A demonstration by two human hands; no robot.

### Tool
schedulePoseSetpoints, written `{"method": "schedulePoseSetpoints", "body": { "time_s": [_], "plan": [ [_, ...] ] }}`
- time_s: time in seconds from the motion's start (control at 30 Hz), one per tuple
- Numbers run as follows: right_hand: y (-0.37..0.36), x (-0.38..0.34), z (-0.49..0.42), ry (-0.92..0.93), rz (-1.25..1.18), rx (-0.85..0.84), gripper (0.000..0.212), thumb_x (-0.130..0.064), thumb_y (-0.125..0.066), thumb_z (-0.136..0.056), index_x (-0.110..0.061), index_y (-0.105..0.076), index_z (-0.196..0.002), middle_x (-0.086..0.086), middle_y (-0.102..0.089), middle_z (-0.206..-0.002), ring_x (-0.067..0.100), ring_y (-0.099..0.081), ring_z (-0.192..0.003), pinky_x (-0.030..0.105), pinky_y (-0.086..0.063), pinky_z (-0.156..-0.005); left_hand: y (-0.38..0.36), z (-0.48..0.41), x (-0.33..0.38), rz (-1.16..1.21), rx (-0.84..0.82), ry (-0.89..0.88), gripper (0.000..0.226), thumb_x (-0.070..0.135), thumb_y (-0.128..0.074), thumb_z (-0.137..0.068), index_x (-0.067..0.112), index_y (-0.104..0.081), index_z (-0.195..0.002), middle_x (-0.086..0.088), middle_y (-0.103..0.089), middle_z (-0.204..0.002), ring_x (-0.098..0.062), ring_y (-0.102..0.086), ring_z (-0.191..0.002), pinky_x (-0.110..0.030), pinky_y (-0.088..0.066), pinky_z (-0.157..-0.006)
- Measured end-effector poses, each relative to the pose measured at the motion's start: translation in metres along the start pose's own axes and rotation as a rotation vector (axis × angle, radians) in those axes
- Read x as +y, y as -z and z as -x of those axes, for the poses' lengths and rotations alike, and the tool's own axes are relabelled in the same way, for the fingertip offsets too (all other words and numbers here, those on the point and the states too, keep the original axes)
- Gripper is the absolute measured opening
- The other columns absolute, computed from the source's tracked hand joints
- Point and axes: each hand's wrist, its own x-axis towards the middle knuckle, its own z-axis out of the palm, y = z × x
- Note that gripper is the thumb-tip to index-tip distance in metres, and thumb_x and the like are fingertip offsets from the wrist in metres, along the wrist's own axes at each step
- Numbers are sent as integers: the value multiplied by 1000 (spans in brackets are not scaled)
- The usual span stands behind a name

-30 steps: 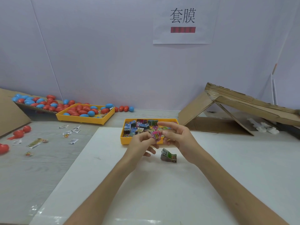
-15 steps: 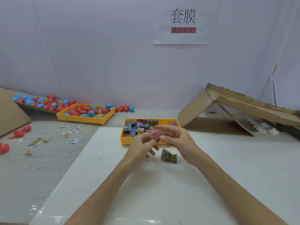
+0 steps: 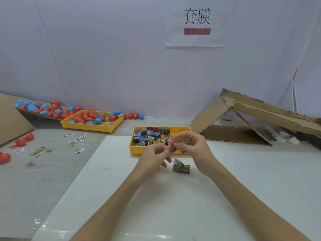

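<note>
**Inspector:** Change over the last second?

**Assistant:** The right hand [image 3: 194, 150] has drawn its upper fingers in from outstretched to curled. The pink packet [image 3: 171, 146] has turned from face-on to nearly edge-on. Both hands sit slightly further right.

**Inspector:** Grip?

**Assistant:** The left hand [image 3: 152, 153] pinches the lower end of the pink packet between thumb and forefinger. The right hand pinches its upper end with the fingertips. The other left fingers hang loosely curled below.

**Inspector:** Location of the pink packet?

**Assistant:** Held in the air between the two hands, in front of the near wall of the yellow tray [image 3: 139, 150] and above the white board [image 3: 121, 188]. It touches neither.

**Inspector:** Other items?

**Assistant:** The yellow tray holds a jumble of printed packets. One green packet [image 3: 181, 168] lies on the white board just below the right hand, apart from it. A second tray [image 3: 90, 126], holding red and blue eggs, stands well to the left.
</note>
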Motion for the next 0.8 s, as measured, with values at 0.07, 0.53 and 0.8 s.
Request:
{"method": "schedulePoseSetpoints", "body": {
  "time_s": [0.07, 0.53, 0.8],
  "plan": [
    [1, -1, 0, 1, 0, 19, 30, 4, -73, -85, -25, -77, -81, 0, -74, -84, 16, -65, -70, 19, -44, -56, -1, 1, 0, -22, -8, -43, 23, 24, -58, -99, 15, -66, -80, -2, -75, -78, -11, -65, -63, -21, -46, -56],
    [6, -1, -3, 18, 6, 137, 34, 8, -68, -85, -21, -81, -72, 22, -73, -91, 26, -64, -76, 23, -39, -51, 11, -3, 19, -113, 306, -160, 20, 24, -56, -99, 21, -66, -82, 4, -70, -77, -21, -67, -77, -49, -57, -77],
    [4, 6, -3, -12, 29, 71, 32, 3, -70, -83, -25, -81, -74, 2, -75, -77, 16, -71, -70, 20, -45, -53, 152, -107, 0, -1034, 423, 114, 26, 20, -53, -96, 10, -71, -112, -20, -69, -111, -41, -63, -103, -40, -51, -80]
  ]
}}
